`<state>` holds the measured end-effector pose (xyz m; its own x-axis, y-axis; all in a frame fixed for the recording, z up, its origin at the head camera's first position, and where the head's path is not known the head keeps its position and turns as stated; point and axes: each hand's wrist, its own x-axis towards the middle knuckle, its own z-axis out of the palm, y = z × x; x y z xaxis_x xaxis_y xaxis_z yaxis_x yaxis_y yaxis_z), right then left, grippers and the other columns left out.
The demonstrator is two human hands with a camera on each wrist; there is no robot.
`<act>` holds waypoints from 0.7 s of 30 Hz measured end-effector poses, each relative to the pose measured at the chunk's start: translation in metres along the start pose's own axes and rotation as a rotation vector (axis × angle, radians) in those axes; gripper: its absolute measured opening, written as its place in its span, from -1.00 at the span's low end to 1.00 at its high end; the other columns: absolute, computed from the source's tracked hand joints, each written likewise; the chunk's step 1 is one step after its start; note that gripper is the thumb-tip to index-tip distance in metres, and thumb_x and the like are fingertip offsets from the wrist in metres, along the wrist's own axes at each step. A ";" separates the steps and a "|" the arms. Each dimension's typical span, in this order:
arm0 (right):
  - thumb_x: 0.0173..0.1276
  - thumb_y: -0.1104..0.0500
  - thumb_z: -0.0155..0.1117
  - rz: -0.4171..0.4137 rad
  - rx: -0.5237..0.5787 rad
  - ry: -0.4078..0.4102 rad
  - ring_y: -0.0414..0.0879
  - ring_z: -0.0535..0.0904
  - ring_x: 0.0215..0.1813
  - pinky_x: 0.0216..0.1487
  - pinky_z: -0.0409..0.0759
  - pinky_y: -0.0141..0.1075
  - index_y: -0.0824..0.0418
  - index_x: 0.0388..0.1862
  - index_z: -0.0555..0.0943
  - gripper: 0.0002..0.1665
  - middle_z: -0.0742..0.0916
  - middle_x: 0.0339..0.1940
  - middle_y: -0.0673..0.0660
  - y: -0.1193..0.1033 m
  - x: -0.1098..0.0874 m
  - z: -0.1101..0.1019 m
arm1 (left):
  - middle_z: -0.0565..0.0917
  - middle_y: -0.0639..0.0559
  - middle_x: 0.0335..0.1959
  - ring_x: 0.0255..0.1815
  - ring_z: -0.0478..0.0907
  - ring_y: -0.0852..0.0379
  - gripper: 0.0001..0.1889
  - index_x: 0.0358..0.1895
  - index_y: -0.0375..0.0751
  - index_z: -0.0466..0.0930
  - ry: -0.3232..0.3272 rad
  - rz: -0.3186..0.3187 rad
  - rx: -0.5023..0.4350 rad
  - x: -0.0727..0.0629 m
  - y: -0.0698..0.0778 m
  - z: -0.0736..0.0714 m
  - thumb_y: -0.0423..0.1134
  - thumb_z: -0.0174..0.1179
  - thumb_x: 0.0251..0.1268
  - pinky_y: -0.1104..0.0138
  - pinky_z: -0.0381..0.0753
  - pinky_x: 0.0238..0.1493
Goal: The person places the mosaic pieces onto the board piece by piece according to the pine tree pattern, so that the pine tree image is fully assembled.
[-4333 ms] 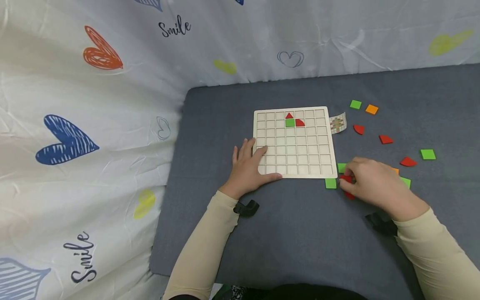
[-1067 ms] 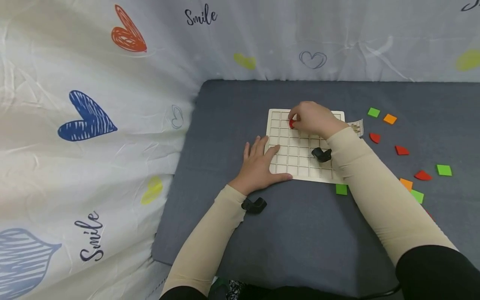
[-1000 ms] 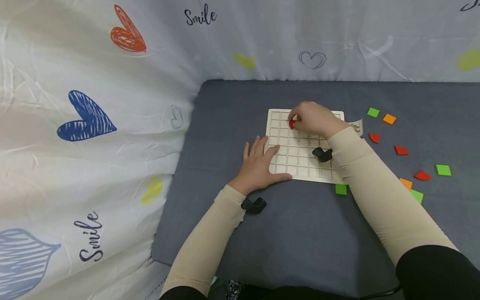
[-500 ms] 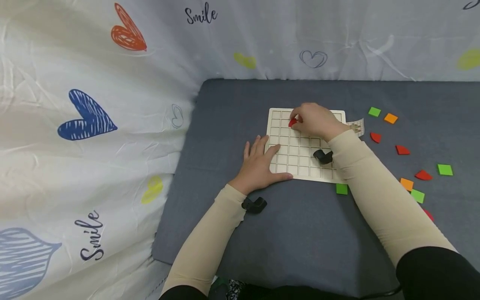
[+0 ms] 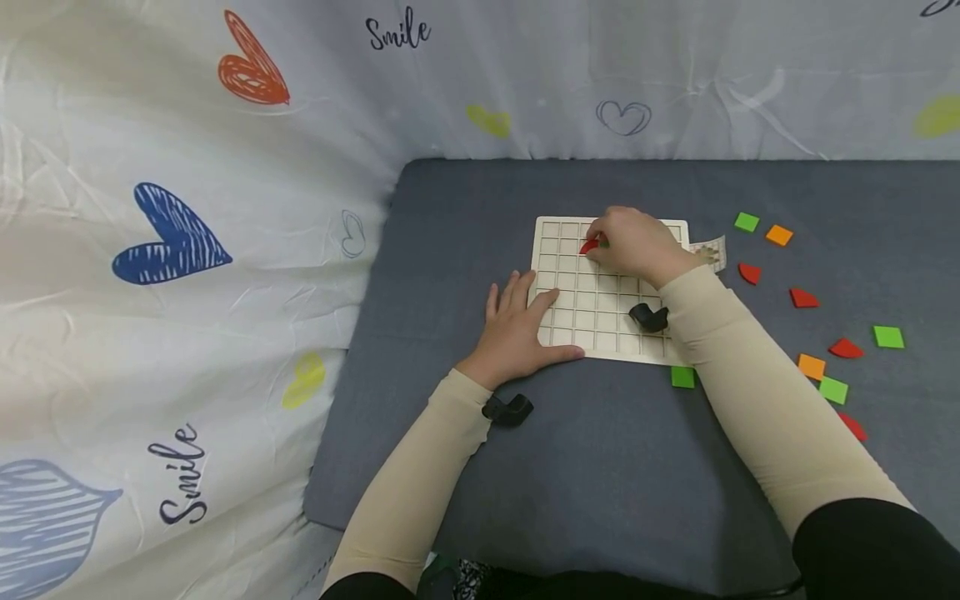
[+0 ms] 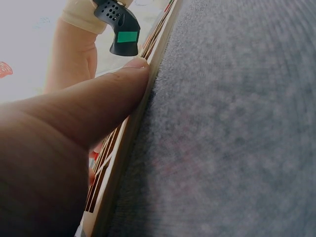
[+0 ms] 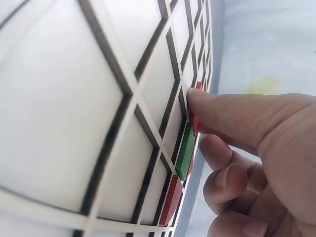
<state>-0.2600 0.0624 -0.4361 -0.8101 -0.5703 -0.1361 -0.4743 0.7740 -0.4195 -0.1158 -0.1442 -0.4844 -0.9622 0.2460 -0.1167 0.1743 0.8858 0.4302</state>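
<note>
A pale grid board lies on the grey table. My left hand rests at its front left corner, fingers spread, thumb along the front edge. In the left wrist view the thumb touches the board's rim. Over the upper part of the board, my right hand pinches a red piece with a rounded edge between thumb and forefinger. In the right wrist view that red piece sits against a green square, with another red piece nearer. The fingers partly hide these pieces.
Loose pieces lie right of the board, among them a green square, an orange square and a red piece. Another green square lies by the front right corner. A patterned card shows beside the board.
Since the earliest frame, my right hand has gone from the loose pieces to the board with a red piece. Lately the piece has shifted slightly right towards the green square. My left hand stays put.
</note>
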 end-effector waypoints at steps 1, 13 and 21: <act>0.48 0.19 0.33 -0.002 0.003 0.001 0.17 0.62 -0.01 0.05 0.60 0.07 0.33 0.15 0.73 -0.65 0.71 0.03 0.32 0.001 0.000 0.000 | -0.07 -0.11 0.74 0.77 -0.33 -0.11 0.05 0.63 0.09 0.30 0.001 0.000 0.004 0.000 0.000 0.000 0.54 0.33 0.13 -0.14 -0.42 0.68; 0.49 0.16 0.32 0.019 0.032 0.027 0.12 0.58 -0.10 -0.04 0.58 0.03 0.26 0.17 0.74 -0.64 0.69 -0.07 0.26 0.005 -0.013 0.002 | -0.07 -0.12 0.74 0.77 -0.32 -0.14 0.05 0.63 0.06 0.30 0.007 0.012 -0.004 0.001 0.001 0.001 0.52 0.34 0.14 -0.14 -0.43 0.67; 0.50 0.08 0.32 0.003 0.056 0.037 0.10 0.69 -0.07 -0.01 0.65 0.07 0.27 0.17 0.74 -0.61 0.77 -0.02 0.24 -0.010 -0.036 0.010 | -0.04 -0.13 0.73 0.77 -0.31 -0.14 0.06 0.63 0.07 0.29 0.016 0.013 0.006 0.000 -0.001 0.003 0.53 0.34 0.13 -0.14 -0.43 0.67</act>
<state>-0.2221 0.0724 -0.4362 -0.8241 -0.5567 -0.1041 -0.4531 0.7583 -0.4687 -0.1150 -0.1436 -0.4877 -0.9631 0.2514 -0.0964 0.1882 0.8846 0.4266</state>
